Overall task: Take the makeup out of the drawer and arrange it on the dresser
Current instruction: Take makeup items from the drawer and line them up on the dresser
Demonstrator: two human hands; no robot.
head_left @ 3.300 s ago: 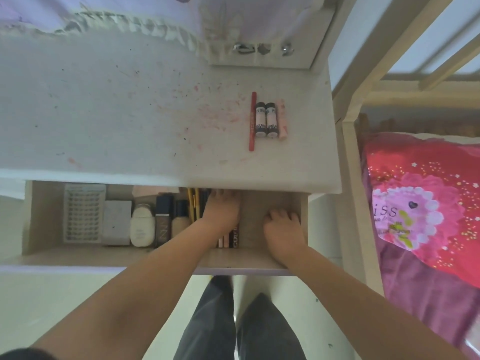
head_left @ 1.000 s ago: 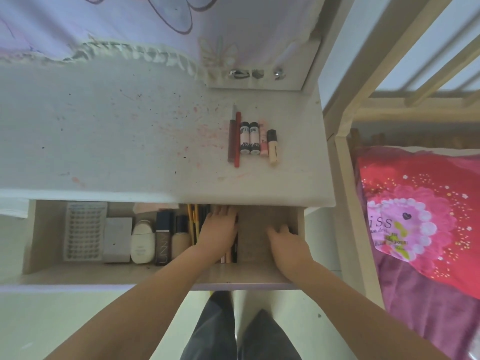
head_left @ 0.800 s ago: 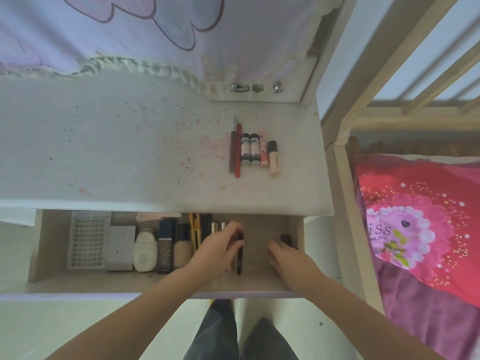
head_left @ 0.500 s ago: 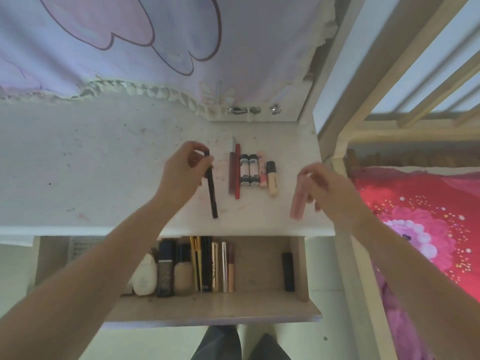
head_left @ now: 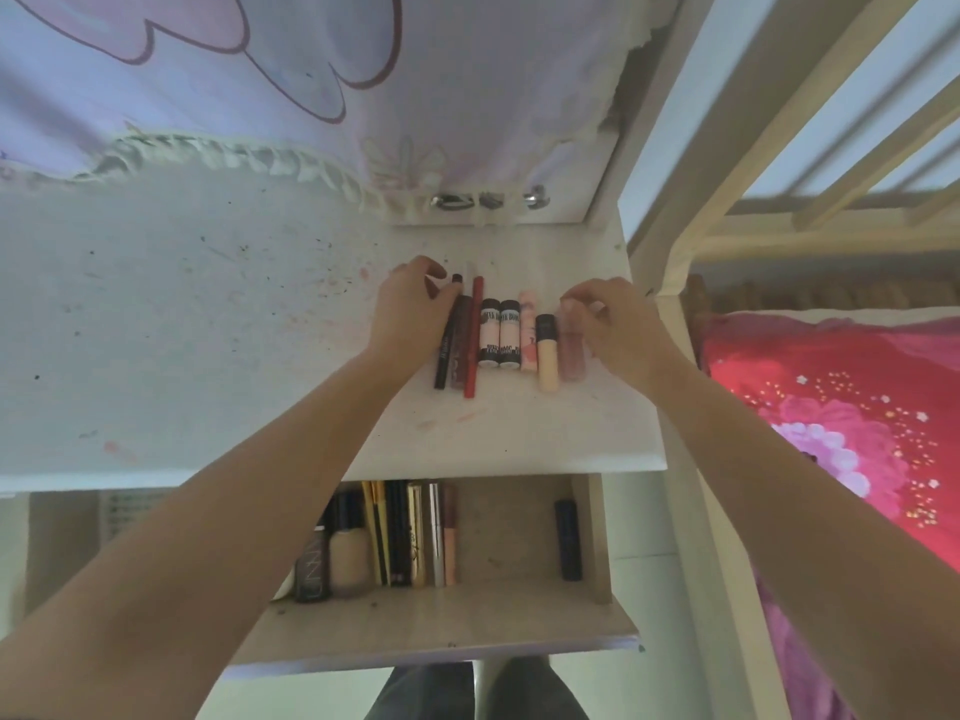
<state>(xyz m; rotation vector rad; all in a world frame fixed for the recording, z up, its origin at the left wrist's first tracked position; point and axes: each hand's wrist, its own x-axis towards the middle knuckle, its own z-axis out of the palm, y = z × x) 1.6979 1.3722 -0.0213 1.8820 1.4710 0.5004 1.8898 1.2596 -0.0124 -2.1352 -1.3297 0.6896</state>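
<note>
A row of makeup (head_left: 511,339) lies on the worktop (head_left: 208,330), the left hand (head_left: 410,309) pinching a black pencil (head_left: 448,341) and the right hand (head_left: 610,324) a pink tube (head_left: 571,350) at its ends, while many more wait in the drawer (head_left: 467,615).

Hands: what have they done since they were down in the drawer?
Both came up to the dresser. The left hand sets a black pencil at the row's left end; the right hand sets a pink tube at its right end. The rest of the row and the drawer stayed put.
</note>
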